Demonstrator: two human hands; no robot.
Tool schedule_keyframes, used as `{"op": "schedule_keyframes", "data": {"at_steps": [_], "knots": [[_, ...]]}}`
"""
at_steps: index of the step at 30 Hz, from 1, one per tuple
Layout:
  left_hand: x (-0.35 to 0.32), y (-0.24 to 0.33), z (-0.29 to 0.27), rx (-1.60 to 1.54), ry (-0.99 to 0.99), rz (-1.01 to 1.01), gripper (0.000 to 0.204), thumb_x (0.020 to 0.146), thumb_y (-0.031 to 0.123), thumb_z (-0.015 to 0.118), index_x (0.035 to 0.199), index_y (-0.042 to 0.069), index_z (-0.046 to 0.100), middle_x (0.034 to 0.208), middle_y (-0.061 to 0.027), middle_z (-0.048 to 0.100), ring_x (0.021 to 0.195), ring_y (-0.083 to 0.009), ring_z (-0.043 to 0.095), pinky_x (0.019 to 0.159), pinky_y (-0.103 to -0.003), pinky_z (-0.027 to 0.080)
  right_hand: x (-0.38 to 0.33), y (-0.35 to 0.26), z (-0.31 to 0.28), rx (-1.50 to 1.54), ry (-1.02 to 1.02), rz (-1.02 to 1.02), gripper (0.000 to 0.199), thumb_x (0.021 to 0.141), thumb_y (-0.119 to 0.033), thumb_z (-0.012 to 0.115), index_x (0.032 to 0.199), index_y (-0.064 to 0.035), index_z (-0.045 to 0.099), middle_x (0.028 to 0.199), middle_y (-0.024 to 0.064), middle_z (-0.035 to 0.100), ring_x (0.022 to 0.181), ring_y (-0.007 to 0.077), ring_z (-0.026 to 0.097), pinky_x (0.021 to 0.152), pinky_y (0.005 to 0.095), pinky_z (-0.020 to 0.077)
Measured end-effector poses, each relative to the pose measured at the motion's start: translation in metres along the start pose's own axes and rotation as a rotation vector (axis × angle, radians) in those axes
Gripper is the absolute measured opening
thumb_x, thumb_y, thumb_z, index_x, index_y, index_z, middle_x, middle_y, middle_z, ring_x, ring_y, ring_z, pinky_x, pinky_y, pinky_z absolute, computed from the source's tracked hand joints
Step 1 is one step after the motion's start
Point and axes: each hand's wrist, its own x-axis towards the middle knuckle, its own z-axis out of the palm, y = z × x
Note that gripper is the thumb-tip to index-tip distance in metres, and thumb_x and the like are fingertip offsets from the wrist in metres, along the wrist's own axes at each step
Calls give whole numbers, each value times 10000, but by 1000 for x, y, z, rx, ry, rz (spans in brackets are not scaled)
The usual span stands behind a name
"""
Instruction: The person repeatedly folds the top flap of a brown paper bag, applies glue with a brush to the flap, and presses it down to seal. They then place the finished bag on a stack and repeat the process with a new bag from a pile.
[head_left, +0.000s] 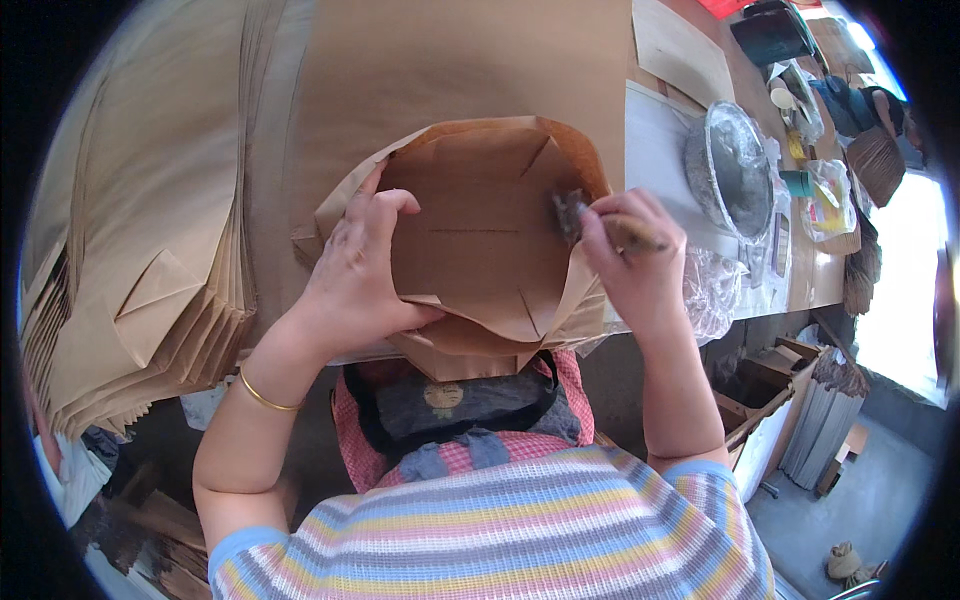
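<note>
A brown paper bag (460, 260) lies before me with its mouth spread, so its inner bottom shows with several dark crease lines or slits. My left hand (365, 250) grips the bag's left side, thumb over the near edge and fingers along the far left rim, which holds the opening wide. In my right hand (640, 250) is a brush (632, 232) with a wooden handle, its dark bristles against the right inner side of the bag. The bristle end is slightly blurred.
Stacked folded paper bags (160, 250) fill the left side. A round metal basin (733, 170) stands right of the bag, with crumpled clear plastic (712, 290) nearer me. Cardboard boxes (775, 375) sit below the table at right. Another person (890, 110) is at the far right.
</note>
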Motion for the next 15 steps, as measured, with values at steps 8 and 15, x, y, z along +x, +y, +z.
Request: {"op": "schedule_keyframes", "data": {"at_steps": [8, 15], "knots": [[3, 12, -13, 90, -48, -90, 656, 528, 191, 882, 1057, 26, 530, 1474, -281, 317, 1324, -427, 386, 1076, -432, 369, -18, -8, -50, 384, 14, 148, 39, 773, -38, 642, 761, -1, 641, 731, 110, 624, 629, 194, 613, 568, 301, 482], [3, 7, -18, 459, -264, 114, 434, 589, 279, 763, 775, -106, 692, 1184, -324, 589, 1150, -414, 562, 1007, -410, 447, 12, -16, -11, 382, -355, -421, 214, 763, -31, 733, 968, -2, 677, 923, 131, 653, 801, 288, 662, 675, 350, 538]]}}
